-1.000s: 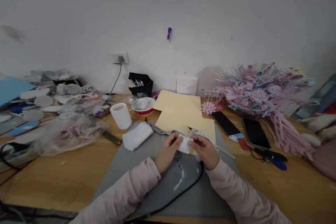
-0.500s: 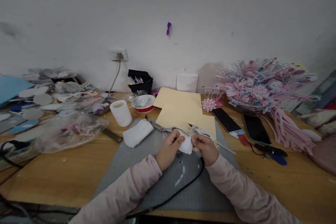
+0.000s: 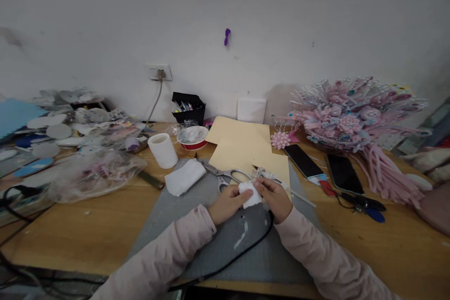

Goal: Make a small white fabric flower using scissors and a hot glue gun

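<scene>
Between my two hands is a small piece of white tissue (image 3: pixel 251 195), folded or crumpled. My left hand (image 3: pixel 228 203) pinches it from the left, the thumb lying across its face. On the other side my right hand (image 3: pixel 275 197) grips its upper right edge with thumb and fingers. Just behind the hands lie metal scissors (image 3: pixel 222 175) on a grey mat (image 3: pixel 197 243). A larger folded piece of white tissue (image 3: pixel 184 177) rests on the mat to the left. Partly hidden behind my right hand is a glue-stained tool (image 3: pixel 263 172).
A white tissue roll (image 3: pixel 162 151) and a red-rimmed bowl (image 3: pixel 192 138) stand behind the mat. Cream paper sheets (image 3: pixel 242 132) lie at the back. Two phones (image 3: pixel 303 160) and a pink beaded headdress (image 3: pixel 346 117) are on the right. A plastic bag (image 3: pixel 98 176) sits left; a black cable (image 3: pixel 232 260) crosses the mat.
My left hand has shifted its grip, its thumb now over the front of the tissue. The tissue looks flatter and slightly turned. More of the scissors' handles shows.
</scene>
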A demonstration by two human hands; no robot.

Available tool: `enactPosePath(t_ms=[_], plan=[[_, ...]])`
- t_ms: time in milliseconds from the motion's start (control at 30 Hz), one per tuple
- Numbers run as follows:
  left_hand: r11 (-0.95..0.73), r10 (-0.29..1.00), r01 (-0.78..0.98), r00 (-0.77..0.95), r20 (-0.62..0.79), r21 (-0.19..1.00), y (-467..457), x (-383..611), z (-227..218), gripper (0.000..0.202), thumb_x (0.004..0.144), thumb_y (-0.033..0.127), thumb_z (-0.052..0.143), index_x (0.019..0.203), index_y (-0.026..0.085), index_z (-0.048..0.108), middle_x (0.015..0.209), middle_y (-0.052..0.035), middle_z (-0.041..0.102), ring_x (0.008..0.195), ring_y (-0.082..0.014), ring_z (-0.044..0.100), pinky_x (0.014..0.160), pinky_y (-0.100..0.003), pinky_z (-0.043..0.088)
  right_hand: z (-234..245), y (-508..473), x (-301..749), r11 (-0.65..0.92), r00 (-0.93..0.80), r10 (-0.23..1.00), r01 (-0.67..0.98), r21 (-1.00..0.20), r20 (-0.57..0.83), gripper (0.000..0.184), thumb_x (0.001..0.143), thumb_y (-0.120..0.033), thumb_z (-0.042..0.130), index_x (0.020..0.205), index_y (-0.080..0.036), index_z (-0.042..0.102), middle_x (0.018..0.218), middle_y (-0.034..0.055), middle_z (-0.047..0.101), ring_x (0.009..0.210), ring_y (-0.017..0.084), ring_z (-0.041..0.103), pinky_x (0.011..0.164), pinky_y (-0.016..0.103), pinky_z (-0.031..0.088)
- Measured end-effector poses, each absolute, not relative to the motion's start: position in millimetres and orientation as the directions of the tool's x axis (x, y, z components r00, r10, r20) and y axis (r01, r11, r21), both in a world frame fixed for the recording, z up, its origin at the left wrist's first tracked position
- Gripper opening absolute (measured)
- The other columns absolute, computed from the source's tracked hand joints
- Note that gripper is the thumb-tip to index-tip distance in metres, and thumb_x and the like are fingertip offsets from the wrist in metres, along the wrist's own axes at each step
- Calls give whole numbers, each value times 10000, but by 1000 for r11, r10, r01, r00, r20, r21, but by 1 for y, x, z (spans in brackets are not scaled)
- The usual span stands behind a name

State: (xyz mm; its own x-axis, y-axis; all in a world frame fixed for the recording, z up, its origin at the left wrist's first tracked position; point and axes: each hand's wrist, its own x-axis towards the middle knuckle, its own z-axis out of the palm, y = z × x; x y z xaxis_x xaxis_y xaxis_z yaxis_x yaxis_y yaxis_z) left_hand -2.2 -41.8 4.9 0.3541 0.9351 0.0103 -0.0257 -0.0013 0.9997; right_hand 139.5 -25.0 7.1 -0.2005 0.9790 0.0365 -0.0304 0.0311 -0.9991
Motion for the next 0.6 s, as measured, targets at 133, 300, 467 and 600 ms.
enactPosePath(t_ms=[133, 300, 467, 600], plan=[[34, 962, -115, 274, -1, 993, -40, -3, 2, 499, 621, 627, 532, 629, 129, 496, 514, 35, 420, 464, -56, 302, 443, -205, 217, 11, -30, 137, 41, -315, 949, 28, -999, 30, 482, 586, -654, 545, 513, -178, 539, 456, -34, 479, 451, 96, 420, 462, 236, 337], [93, 939, -232, 344, -7, 968, -38, -4, -6, 501, 635, 620, 529, 664, 121, 492, 552, 12, 463, 453, -47, 303, 431, -201, 177, 12, -33, 137, -68, -350, 935, -48, -997, -47, 485, 530, -653, 595, 504, -172, 541, 449, -25, 512, 409, 87, 422, 426, 230, 334], [37, 930, -194, 365, 37, 980, -35, -3, -10, 513, 655, 636, 491, 577, 129, 478, 488, 28, 413, 423, -45, 255, 426, -214, 168, 8, -33, 138, -80, -337, 941, -104, -991, -40, 454, 506, -614, 646, 481, -167, 571, 438, -11, 533, 404, 92, 441, 420, 233, 335], [-95, 949, 9, 302, 88, 995, -41, -3, 9, 598, 712, 669, 344, 422, 156, 446, 385, 26, 342, 392, -70, 295, 437, -239, 221, 7, -27, 142, -41, -206, 978, -180, -983, -3, 431, 531, -589, 648, 490, -165, 581, 421, -11, 520, 390, 90, 425, 405, 234, 323]])
